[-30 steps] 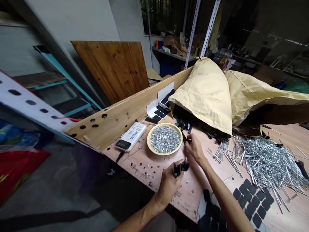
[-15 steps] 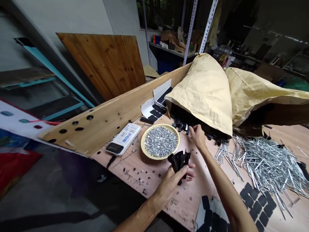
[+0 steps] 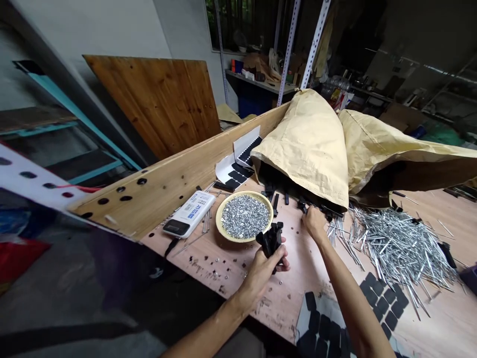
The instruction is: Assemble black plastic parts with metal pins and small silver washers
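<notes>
My left hand (image 3: pixel 265 266) is closed round a bundle of black plastic pieces (image 3: pixel 271 240), held just in front of a yellow dish (image 3: pixel 223 229) full of small silver nuts. My right hand (image 3: pixel 315 222) reaches to the mouth of a tan paper sack (image 3: pixel 309 144) lying on its side, its fingers down among the black pieces (image 3: pixel 298 203) spilling from it. Whether those fingers hold one is hidden.
A heap of metal pins (image 3: pixel 395 243) covers the table (image 3: pixel 298 293) to the right. Black adhesive pads (image 3: pixel 385 298) on sheets lie near the front edge and behind the dish. A white power bank (image 3: pixel 188 213) rests beside a raised wooden board (image 3: pixel 175 179).
My right hand moved from the dish's edge to the sack's mouth and along it to the right. My left hand gathered more black pieces and rose slightly. The view shifted left.
</notes>
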Demonstrator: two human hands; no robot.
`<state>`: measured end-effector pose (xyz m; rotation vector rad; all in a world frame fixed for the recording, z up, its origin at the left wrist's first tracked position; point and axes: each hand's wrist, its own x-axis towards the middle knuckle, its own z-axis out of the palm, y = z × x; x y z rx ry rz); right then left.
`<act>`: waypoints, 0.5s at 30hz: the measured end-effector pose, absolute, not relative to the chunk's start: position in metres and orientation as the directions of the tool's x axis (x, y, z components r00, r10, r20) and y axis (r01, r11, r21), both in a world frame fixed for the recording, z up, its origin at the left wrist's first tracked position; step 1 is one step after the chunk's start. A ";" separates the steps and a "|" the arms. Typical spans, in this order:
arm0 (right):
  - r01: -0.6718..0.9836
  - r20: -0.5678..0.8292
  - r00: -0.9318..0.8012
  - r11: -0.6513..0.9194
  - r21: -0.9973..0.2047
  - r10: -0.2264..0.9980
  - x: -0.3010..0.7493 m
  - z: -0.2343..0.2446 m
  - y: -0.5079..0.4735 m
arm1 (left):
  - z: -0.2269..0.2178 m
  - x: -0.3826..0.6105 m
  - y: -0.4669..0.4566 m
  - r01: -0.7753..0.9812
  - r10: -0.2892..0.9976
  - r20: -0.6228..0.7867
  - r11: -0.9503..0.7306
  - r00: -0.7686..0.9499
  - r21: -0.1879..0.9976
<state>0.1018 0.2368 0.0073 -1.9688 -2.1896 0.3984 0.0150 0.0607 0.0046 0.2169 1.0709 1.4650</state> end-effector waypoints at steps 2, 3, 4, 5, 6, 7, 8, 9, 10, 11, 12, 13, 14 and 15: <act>0.934 -0.051 -0.124 0.099 -0.342 0.991 0.111 0.011 0.223 | 0.002 0.018 0.061 -0.681 0.858 -0.448 0.171 -0.252 0.712; 0.917 -0.058 -0.151 0.118 -0.382 0.987 0.115 0.012 0.214 | 0.001 0.019 0.062 -0.681 0.854 -0.448 0.165 -0.263 0.713; 0.881 -0.068 -0.199 0.148 -0.450 0.978 0.120 0.013 0.203 | 0.001 0.021 0.063 -0.686 0.848 -0.454 0.159 -0.273 0.710; 0.819 -0.082 -0.272 0.186 -0.543 0.959 0.125 0.014 0.191 | 0.000 0.021 0.065 -0.697 0.843 -0.463 0.156 -0.276 0.700; 0.727 -0.090 -0.368 0.226 -0.648 0.926 0.129 0.014 0.180 | 0.000 0.022 0.066 -0.714 0.838 -0.473 0.154 -0.272 0.683; 0.615 -0.098 -0.483 0.257 -0.746 0.870 0.134 0.015 0.171 | -0.001 0.023 0.068 -0.736 0.835 -0.483 0.149 -0.264 0.660; 0.501 -0.108 -0.601 0.268 -0.823 0.792 0.138 0.017 0.164 | -0.001 0.024 0.070 -0.758 0.832 -0.491 0.142 -0.257 0.637; 0.416 -0.126 -0.701 0.259 -0.872 0.701 0.139 0.019 0.161 | 0.000 0.024 0.071 -0.775 0.828 -0.498 0.131 -0.257 0.619; 0.387 -0.153 -0.760 0.250 -0.888 0.632 0.139 0.021 0.162 | 0.000 0.023 0.071 -0.785 0.826 -0.499 0.117 -0.263 0.608; 0.413 -0.172 -0.762 0.263 -0.872 0.625 0.136 0.023 0.167 | 0.001 0.023 0.071 -0.790 0.825 -0.496 0.104 -0.271 0.605; 0.474 -0.178 -0.721 0.289 -0.832 0.670 0.129 0.025 0.176 | 0.002 0.022 0.070 -0.790 0.826 -0.492 0.096 -0.276 0.605; 0.560 -0.141 -0.626 0.317 -0.766 0.767 0.120 0.025 0.186 | 0.004 0.021 0.069 -0.790 0.831 -0.485 0.095 -0.273 0.606; 0.663 -0.049 -0.495 0.340 -0.667 0.868 0.108 0.024 0.197 | 0.006 0.019 0.067 -0.788 0.839 -0.474 0.094 -0.266 0.608; 0.707 0.017 -0.423 0.342 -0.619 0.906 0.095 0.021 0.208 | 0.008 0.018 0.065 -0.785 0.850 -0.460 0.094 -0.256 0.612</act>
